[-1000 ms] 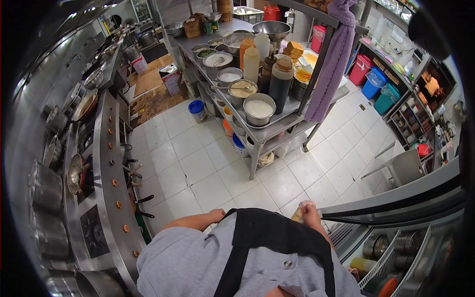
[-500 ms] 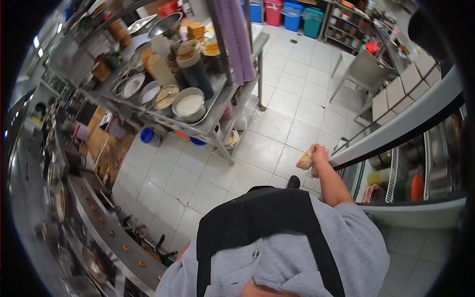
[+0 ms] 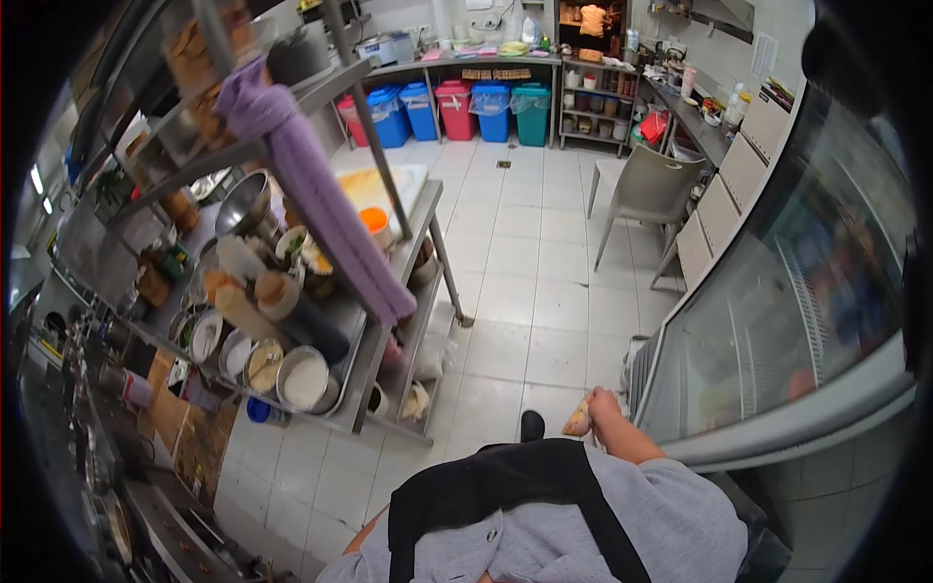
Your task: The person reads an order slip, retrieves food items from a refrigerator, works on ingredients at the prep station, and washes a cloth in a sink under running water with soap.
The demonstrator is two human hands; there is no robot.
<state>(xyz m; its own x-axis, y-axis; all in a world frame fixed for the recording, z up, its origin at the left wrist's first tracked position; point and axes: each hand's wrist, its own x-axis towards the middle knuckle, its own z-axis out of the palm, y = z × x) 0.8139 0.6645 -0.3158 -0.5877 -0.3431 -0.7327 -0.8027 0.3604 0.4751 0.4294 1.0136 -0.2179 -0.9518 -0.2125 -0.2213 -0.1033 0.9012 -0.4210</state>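
Note:
My right hand is closed on a small clear plastic bag with pale and orange contents, held low in front of me near the glass-doored fridge. My left hand is out of view; only a bit of that arm shows beside the black apron. A black shoe shows on the tiles left of the bag.
On the left stands a steel table with bowls, squeeze bottles and a hanging purple towel. A grey chair stands ahead on the right. Coloured bins line the back, beside a shelf rack.
The view has swung right, towards the bins and chair. The fridge door, open before, now looks closed. My right hand still holds the bag; my left hand has left the view.

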